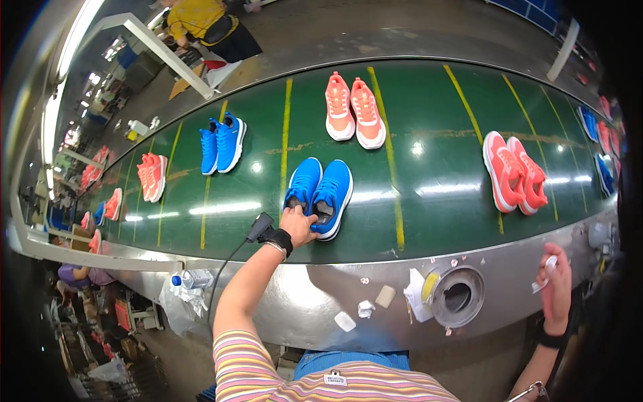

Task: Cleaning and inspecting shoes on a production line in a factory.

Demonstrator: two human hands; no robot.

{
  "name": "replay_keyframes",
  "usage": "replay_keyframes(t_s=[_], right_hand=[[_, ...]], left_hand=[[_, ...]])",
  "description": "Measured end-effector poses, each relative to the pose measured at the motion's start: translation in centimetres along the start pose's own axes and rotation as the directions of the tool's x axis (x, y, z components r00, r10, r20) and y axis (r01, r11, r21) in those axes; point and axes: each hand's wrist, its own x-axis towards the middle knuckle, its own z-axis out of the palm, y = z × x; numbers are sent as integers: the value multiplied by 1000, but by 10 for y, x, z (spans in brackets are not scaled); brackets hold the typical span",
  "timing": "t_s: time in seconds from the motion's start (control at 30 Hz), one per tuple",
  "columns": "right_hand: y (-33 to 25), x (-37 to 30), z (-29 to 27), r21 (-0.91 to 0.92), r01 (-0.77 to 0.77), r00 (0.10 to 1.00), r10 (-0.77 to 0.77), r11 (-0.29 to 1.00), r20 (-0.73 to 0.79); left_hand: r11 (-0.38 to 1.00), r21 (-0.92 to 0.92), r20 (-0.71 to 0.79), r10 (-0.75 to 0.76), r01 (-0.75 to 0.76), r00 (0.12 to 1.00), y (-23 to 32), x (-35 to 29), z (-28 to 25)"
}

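Left hand is out over the big green conveyor belt, fingers curled at the heels of the near blue shoes — can't tell if that's a firm grip or just a touch. They're on the belt's near side, side by side, toes pointing away. I'd guide both heels together so neither shoe twists, and go easy, since the collars look soft and might fold. Right hand is pinching a small white scrap, well off to the side — I'd keep that clear of the shoes.
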Motion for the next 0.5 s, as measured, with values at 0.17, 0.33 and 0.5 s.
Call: replay_keyframes(t_s=[0.17, 0.33, 0.5], right_hand=[[38, -104, 112, 35, -336, 929, 325, 941, 175], [174, -156, 210, -86, -334, 911, 345, 939, 226], [251, -160, 265, -413, -152, 986, 111, 898, -123]], left_hand=[[988, -85, -183, 111, -128, 977, 4, -82, -24], [946, -180, -234, 224, -269, 946, -7, -205, -6], [968, -209, -125, 117, -142, 985, -31, -293, 68]])
